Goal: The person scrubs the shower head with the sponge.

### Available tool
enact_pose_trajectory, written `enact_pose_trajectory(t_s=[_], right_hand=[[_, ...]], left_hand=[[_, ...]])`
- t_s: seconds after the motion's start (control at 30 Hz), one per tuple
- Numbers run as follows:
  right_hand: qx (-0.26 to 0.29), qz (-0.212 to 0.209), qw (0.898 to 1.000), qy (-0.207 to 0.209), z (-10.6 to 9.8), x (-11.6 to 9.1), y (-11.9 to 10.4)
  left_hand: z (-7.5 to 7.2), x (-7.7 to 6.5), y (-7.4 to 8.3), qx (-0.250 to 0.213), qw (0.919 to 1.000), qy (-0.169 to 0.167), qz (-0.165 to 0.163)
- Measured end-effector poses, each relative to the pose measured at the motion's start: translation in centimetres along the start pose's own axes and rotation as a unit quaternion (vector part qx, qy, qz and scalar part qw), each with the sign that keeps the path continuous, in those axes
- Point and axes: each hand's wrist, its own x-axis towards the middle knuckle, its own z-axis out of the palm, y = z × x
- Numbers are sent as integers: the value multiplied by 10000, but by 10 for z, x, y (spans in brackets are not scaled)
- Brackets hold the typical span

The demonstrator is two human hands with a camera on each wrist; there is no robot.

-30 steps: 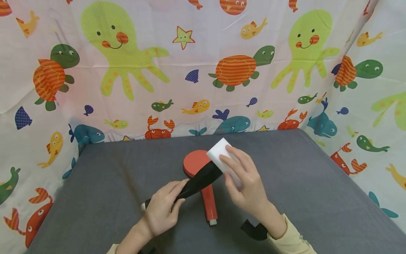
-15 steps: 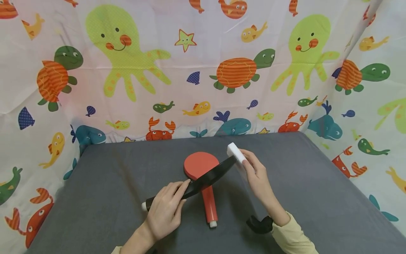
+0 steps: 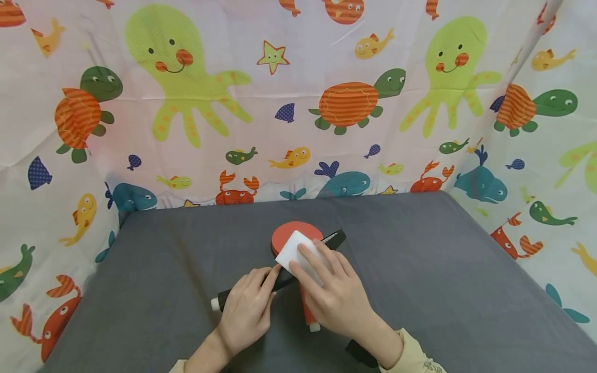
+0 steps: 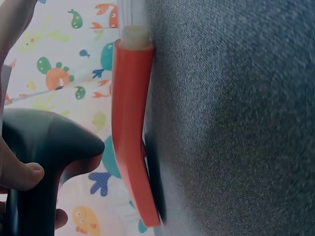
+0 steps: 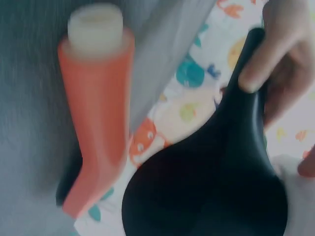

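In the head view my left hand [image 3: 247,305] grips the handle of a black paddle-shaped tool [image 3: 337,239] with a round head and a pale end cap. It is held slanted above the table, its head to the right. My right hand [image 3: 338,290] holds a white block like a cleaning sponge [image 3: 296,248] over the head, close to the left fingertips, hiding much of the tool. Behind the black head's edge, the right wrist view shows part of the white sponge. A red tool [image 4: 130,108] of similar shape lies on the table, partly covered by my right hand.
Dark grey cloth covers the table [image 3: 443,269]. A white curtain [image 3: 298,129] printed with sea animals stands around its back and sides. A black strap-like piece [image 3: 361,355] shows beside my right wrist.
My right hand has moved the white sponge from the black head's far end back left toward my left hand. The left hand keeps its grip; the black tool has tilted slightly.
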Motion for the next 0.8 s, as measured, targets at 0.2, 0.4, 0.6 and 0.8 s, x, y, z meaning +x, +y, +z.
enact_pose_trajectory(t_s=[0.2,0.4,0.6,0.8], right_hand=[[-16,1194,9914,528,-7,0,21],[-201,1107,9925,485,-3,0,12],[-1070,-166,9933,394,9,-2,-13],[-1146,-469,9907,566,8,-1,-10]], left_hand=[[-2,0,2,96,9996,-86,-246],[-4,1,2,144,9996,-14,-241],[-3,3,4,158,9997,114,-118],[-5,5,6,191,9996,104,-174]])
